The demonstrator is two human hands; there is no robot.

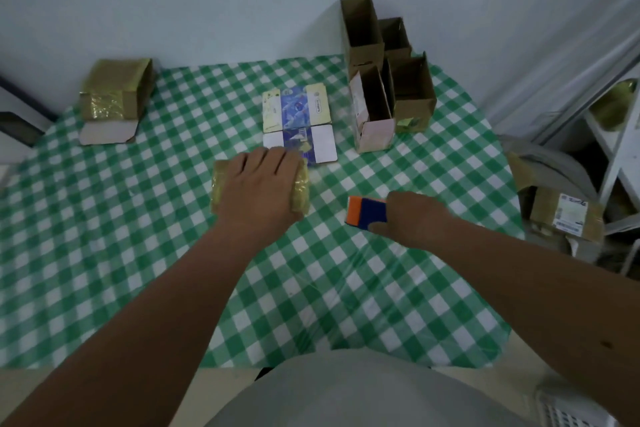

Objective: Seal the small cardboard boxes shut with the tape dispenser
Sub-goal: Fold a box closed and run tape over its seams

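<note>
The left hand (261,184) lay flat on top of a small taped box (301,189), which stood on the tabletop (104,236) a little left of the middle. The fingers were nearly straight and pointed away from the person, so this grip was pressing the box down and not closing around it. The long axis of the box seemed to run from left to right, across the fingers, and its two ends showed on both sides of the hand.

The right hand (412,218) rested on the tabletop with its grip closed around the tape dispenser (367,213), an orange and blue thing whose free end pointed left, toward the box. The dispenser was near the right end of the box but apart from it, with bare checked cloth between them.

In my judgement the next move depended on this gap: the right hand was the nearer one to carry the dispenser leftward to the box, while the left hand kept it steady. Behind, a flattened printed carton (298,114) lay, and several open boxes (384,80) stood at the right, not yet sealed.
</note>
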